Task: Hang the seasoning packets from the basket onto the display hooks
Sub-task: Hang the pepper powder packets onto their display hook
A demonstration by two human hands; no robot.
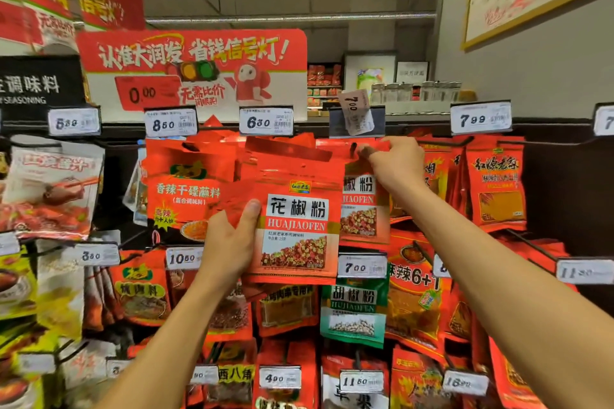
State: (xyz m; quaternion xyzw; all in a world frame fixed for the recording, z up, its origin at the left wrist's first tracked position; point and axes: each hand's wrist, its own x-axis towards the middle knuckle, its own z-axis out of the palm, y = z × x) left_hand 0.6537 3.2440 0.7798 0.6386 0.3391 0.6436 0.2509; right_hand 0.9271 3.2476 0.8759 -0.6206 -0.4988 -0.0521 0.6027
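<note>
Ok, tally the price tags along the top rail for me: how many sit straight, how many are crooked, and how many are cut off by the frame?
Straight price tags: 4
Crooked price slip: 1
Tag cut off at the right edge: 1
Total: 6
</note>
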